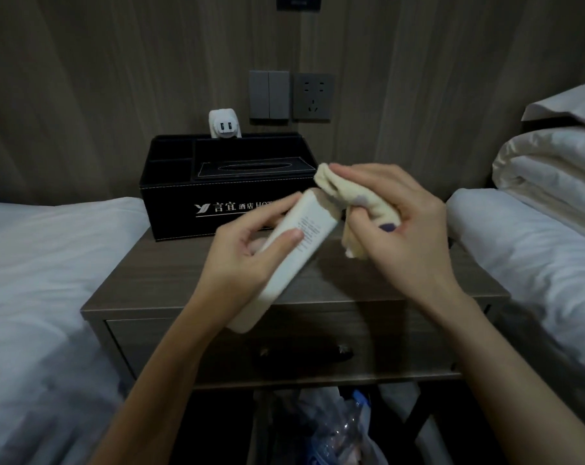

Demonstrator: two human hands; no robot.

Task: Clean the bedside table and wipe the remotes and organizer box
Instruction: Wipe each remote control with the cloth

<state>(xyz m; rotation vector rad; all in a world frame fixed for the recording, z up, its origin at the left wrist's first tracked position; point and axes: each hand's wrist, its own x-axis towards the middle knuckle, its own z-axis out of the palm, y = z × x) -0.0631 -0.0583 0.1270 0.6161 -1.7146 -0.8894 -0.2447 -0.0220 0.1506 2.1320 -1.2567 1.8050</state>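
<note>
Above the front half of the wooden bedside table point(358, 283), in the head view, the left hand point(247, 256) is gripping a white remote point(298, 233), its thumb lying across the upper face and its fingers curling underneath. The remote is hanging clear of the tabletop, tilting with its far end towards the organizer box point(183, 193) and its printed back facing up. The right hand point(402, 226) is clutching a bunched cream cloth point(331, 187), its fingers closing round the fabric, and the cloth is touching the remote's far end.

The black organizer box is sitting at the rear of the tabletop, against the wall, showing hotel lettering on its front, a tissue slot on top and open compartments at its left. A white USB charger point(222, 125) is showing just behind the box. A grey wall switch point(269, 95) and a socket point(313, 97) are sitting side by side on the panelling above.

A white-sheeted bed point(43, 270) is flanking the table on the left and another bed point(532, 260) on the right, the latter carrying a folded duvet point(552, 162). A dark drawer handle point(304, 352) is showing on the table's front, and a plastic bag point(338, 427) is lying below.
</note>
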